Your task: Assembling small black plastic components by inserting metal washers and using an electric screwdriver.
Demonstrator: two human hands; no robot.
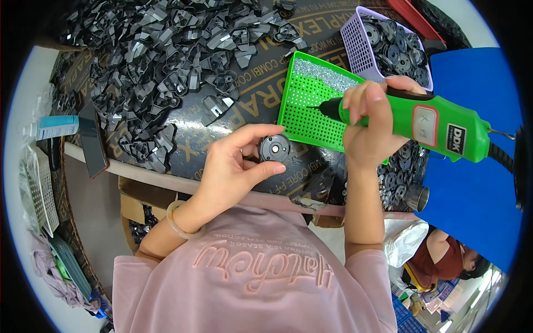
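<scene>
Between the thumb and fingers of my left hand [230, 161] is a black round disc-shaped part [275, 149], with a small bright metal centre facing up. My right hand [372, 122] is wrapped round a green electric screwdriver [438, 125]. Its dark bit points left, over a green perforated tray [311, 122]. Small silvery screws [322, 75] lie along the tray's far side. The screwdriver's tip is apart from the round part.
Many angular black plastic pieces [166, 72] cover the table's left and far side. A purple basket [355, 44] of black round parts stands beyond the tray. More round parts and a metal cup [416, 197] are at right. A phone [93, 139] leans at left.
</scene>
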